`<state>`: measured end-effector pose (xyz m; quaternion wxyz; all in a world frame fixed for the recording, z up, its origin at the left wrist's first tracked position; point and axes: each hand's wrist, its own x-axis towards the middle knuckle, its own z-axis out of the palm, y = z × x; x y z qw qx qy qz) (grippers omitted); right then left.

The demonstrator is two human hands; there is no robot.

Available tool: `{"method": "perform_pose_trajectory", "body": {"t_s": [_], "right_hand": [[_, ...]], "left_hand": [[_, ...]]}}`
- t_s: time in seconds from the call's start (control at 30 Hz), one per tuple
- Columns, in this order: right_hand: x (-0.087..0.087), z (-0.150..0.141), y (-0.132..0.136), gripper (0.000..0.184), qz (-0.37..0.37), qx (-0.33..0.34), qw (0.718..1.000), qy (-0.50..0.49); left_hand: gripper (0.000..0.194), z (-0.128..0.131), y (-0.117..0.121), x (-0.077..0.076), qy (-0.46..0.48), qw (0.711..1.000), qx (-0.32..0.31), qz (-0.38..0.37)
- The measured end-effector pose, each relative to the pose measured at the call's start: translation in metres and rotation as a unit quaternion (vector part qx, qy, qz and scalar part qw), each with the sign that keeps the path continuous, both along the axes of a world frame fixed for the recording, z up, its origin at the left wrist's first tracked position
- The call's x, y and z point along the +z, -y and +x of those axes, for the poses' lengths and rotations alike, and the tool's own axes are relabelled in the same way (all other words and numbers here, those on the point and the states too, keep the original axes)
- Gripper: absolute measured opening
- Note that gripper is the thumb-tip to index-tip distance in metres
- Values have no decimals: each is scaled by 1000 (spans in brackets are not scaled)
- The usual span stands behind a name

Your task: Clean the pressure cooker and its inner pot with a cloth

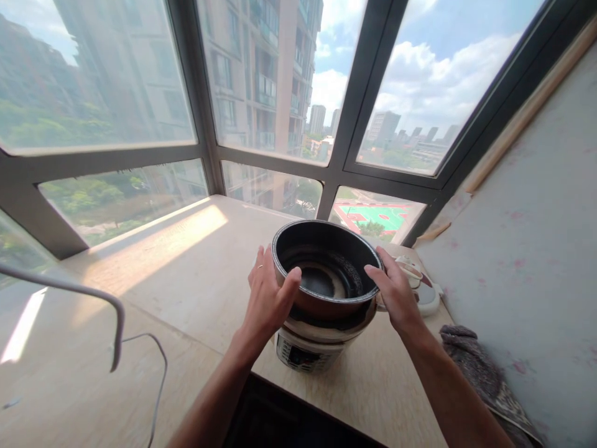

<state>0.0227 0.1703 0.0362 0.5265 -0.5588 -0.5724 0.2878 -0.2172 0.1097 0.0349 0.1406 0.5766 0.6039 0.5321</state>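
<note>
Inner pot (326, 264) was above cooker base (305, 348) on desk (181, 267), opening up, axis approx. vertical, w/ slight tilt. L hand (270, 289) and R hand (396, 289) gripped opp. sides, fingers of both holding pot wall. Lid (426, 295) lay near R hand.

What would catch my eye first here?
Probably the dark round pot, held by its sides between the left hand and right hand, above the cooker. Then the big windows behind, with a green sports court far below.
</note>
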Motion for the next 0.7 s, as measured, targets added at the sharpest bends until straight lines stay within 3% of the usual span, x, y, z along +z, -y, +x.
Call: {"method": "perform_pose_trajectory", "body": {"t_s": [0.1, 0.27, 0.7], "right_hand": [[-11, 5, -1, 69, -11, -5, 998, 59], [-21, 2, 2, 68, -2, 5, 992, 128], [-39, -3, 3, 84, 8, 60, 980, 188]], "left_hand": [[75, 3, 1, -13, 29, 997, 26, -66], [84, 7, 0, -29, 55, 993, 37, -99], [74, 8, 3, -42, 57, 995, 66, -43]]}}
